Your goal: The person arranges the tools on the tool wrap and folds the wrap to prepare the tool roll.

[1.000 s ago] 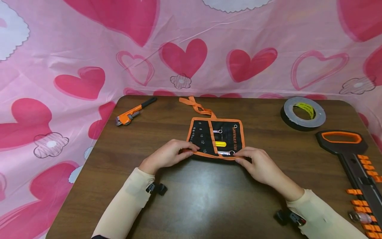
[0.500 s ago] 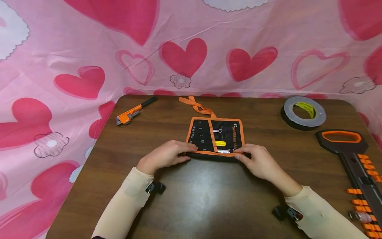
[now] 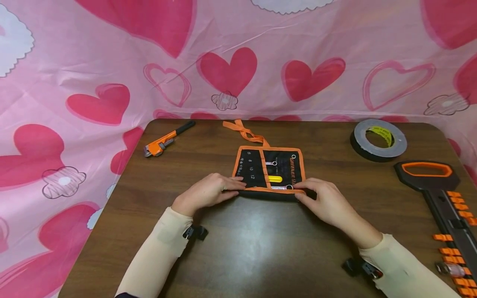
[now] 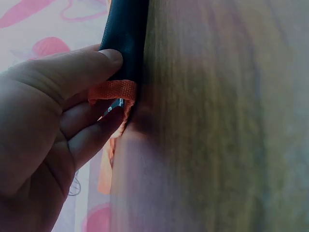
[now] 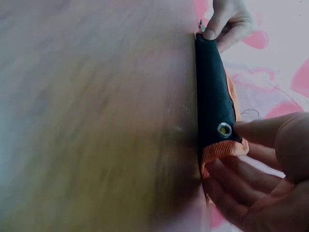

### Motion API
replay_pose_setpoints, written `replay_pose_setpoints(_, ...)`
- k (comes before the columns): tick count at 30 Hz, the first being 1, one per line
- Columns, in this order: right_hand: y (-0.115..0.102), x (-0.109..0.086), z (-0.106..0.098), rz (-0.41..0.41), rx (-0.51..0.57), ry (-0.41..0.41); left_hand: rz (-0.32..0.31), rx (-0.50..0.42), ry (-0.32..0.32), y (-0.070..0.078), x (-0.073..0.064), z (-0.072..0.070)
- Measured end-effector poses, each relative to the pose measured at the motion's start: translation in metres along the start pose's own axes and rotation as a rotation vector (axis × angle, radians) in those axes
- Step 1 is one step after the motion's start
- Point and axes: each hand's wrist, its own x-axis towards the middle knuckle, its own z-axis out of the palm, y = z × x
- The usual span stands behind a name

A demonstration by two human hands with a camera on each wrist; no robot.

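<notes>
A black cloth tool roll (image 3: 244, 165) with orange trim lies unfolded on the table, its near edge folded up. Its pockets bear size numbers and hold a few wrenches (image 3: 288, 187) and a yellow-handled piece (image 3: 275, 179). At the left end of the fold, my left hand (image 3: 208, 192) pinches the cloth, thumb on the black outside and fingertips by the orange binding (image 4: 113, 90). My right hand (image 3: 329, 205) pinches the opposite end, thumb beside a metal eyelet (image 5: 224, 129). The far half stays flat, with an orange tie strap (image 3: 247, 133) trailing behind.
An orange pipe wrench (image 3: 160, 145) lies at the back left. At the back right is a roll of grey tape (image 3: 400, 142). A black-and-orange tool rack (image 3: 426, 182) with clips and a socket (image 3: 452, 270) runs along the right side. Pink heart-patterned cloth hangs behind the table.
The roll's near edge has turned up and over, away from me, covering the lowest size number and showing more black outside. Both hands keep hold of its ends and have barely shifted.
</notes>
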Motion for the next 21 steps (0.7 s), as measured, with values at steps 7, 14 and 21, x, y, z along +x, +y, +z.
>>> replay_pose_setpoints(7, 0.006, -0.014, -0.002, -0.075, 0.046, 0.053, -0.038, -0.07, 0.005, -0.004, 0.003, -0.002)
replay_pose_setpoints(14, 0.009, -0.012, 0.0, -0.152, -0.004, 0.001, -0.074, -0.11, 0.025, -0.005, 0.005, -0.002)
replay_pose_setpoints(21, 0.003, -0.005, 0.004, -0.2, -0.151, -0.002, -0.118, -0.161, 0.06, 0.0, 0.007, -0.001)
